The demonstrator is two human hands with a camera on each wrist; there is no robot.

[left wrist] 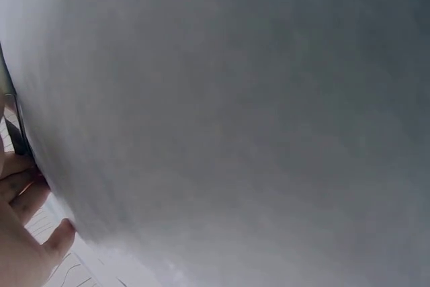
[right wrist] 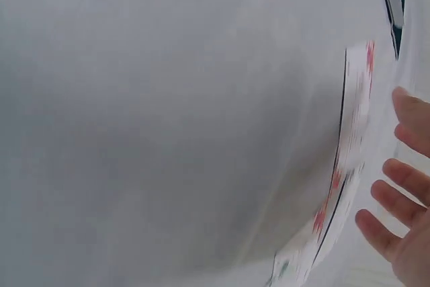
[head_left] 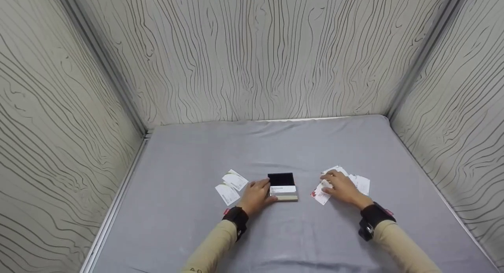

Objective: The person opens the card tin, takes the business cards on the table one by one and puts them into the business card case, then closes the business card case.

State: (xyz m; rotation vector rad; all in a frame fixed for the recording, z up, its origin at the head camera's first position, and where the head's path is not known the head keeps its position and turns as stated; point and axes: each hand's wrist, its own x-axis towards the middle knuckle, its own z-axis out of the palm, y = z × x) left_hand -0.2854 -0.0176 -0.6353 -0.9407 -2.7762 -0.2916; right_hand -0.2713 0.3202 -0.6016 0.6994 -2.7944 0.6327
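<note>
On the grey surface [head_left: 189, 155], the left hand [head_left: 255, 195] grips the left side of an opened card case [head_left: 282, 179] with white cards inside [head_left: 284, 189]. The right hand [head_left: 343, 188], fingers relaxed and spread, is over loose cards [head_left: 361, 183] right of it; two others [head_left: 235, 181] lie left.

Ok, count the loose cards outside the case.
5 visible cards: left of the case, one farther, one nearer; around the right grip, one by its thumb, one beyond, one to its right. Others may be hidden underneath.
</note>
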